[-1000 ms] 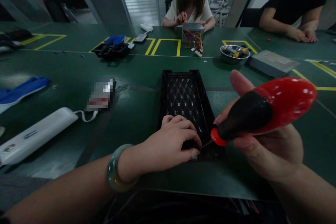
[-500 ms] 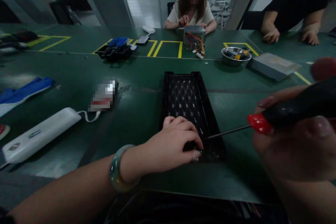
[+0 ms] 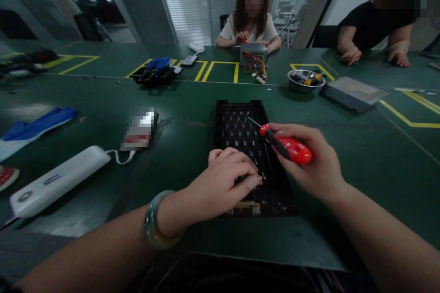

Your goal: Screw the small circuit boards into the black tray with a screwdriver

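A black plastic panel [image 3: 233, 123] with raised edges and a patterned inner face lies lengthwise on the table before me. My left hand [image 3: 230, 178] rests over its near half, fingers curled and thumb close to the fingertips; what they pinch, if anything, is hidden. In my right hand [image 3: 309, 155] is a screwdriver [image 3: 292, 146] with a red and black handle. Its thin shaft points up and left over the panel; I cannot tell whether the tip touches. Near the panel's close end a small yellowish connector strip [image 3: 245, 204] shows below my left hand.
On the left lie a white power bank-like device [image 3: 60, 181], a cabled phone-like object [image 3: 140, 130] and a blue-white glove [image 3: 37, 126]. Farther off are a black tray [image 3: 153, 75], a metal bowl [image 3: 305, 83], a grey metal cover [image 3: 355, 93] and a wired metal box [image 3: 253, 53]. Two people sit opposite.
My right hand has moved forward and left with the screwdriver, away from the panel's near end, and its shaft now points away from me. My left hand has shifted slightly, uncovering the connector strip.
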Tool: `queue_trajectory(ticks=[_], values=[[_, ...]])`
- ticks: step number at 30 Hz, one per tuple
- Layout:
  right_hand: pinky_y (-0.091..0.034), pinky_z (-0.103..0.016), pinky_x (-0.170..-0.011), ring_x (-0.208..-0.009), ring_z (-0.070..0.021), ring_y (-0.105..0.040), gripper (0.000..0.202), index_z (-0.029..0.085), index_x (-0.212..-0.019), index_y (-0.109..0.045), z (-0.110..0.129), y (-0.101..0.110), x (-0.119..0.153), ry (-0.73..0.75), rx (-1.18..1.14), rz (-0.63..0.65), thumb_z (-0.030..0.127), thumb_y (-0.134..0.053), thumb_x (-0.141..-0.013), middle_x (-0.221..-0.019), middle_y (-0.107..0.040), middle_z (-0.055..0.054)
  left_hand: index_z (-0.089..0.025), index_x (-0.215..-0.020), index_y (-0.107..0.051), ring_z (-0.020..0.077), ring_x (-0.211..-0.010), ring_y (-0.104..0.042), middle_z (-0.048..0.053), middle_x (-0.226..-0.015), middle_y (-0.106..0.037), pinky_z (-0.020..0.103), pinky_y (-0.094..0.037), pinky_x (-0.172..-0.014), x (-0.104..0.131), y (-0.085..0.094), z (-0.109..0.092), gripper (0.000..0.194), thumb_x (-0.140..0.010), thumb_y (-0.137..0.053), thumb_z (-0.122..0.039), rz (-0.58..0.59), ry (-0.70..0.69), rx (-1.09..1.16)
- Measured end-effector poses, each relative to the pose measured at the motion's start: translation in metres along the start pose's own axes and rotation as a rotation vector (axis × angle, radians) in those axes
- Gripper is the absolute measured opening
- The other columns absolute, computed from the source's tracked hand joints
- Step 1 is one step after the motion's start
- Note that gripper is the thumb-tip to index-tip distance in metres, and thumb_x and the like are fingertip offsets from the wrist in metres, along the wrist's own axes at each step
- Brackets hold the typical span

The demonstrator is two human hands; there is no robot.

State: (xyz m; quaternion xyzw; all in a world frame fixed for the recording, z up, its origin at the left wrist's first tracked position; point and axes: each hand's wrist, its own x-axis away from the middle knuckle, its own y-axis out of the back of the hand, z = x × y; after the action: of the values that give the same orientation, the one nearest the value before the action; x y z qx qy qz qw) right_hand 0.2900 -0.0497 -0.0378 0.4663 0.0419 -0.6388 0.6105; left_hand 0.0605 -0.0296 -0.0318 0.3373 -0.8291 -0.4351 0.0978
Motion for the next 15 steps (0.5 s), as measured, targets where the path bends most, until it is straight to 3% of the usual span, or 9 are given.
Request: queue_trajectory(ticks=[4, 11, 15], values=[[-0.054, -0.038, -0.103, -0.123, -0.0198, -0.062, 0.037, 0.027, -0.122, -0.056, -0.014, -0.006, 0.003, 0.011, 0.285, 0.371, 0.009, -0.058, -0.090, -0.141, -0.059, -0.003, -0.024, -0.087, -0.069, 0.0194, -0.107, -0.056, -0.003, -0.105, -0.071, 0.042, -0.026, -0.096, -0.001, 0.002, 0.003, 0.017, -0.097, -0.058, -0.032, -0.008, 0.014, -0.039], [-0.059, -0.043, -0.089, -0.110, -0.0248, -0.069, 0.039, 0.027, -0.121, -0.058, -0.017, -0.012, 0.001, 0.034, 0.451, 0.551, 0.004, -0.054, -0.090, -0.145, -0.057, -0.002, -0.024, -0.086, -0.069, 0.0184, -0.106, -0.056, -0.004, -0.101, -0.071, 0.041, -0.025, -0.095, -0.001, 0.005, 0.005, 0.016, -0.096, -0.058, -0.030, -0.049, 0.012, -0.029], [-0.058, -0.043, -0.093, -0.112, -0.0252, -0.068, 0.033, 0.025, -0.123, -0.059, -0.013, -0.013, -0.004, 0.100, 0.484, 0.656, 0.010, -0.055, -0.094, -0.144, -0.057, -0.005, -0.024, -0.088, -0.069, 0.0184, -0.105, -0.056, -0.004, -0.100, -0.072, 0.041, -0.025, -0.095, -0.003, 0.008, 0.008, 0.018, -0.098, -0.055, -0.032, -0.098, 0.025, -0.055]])
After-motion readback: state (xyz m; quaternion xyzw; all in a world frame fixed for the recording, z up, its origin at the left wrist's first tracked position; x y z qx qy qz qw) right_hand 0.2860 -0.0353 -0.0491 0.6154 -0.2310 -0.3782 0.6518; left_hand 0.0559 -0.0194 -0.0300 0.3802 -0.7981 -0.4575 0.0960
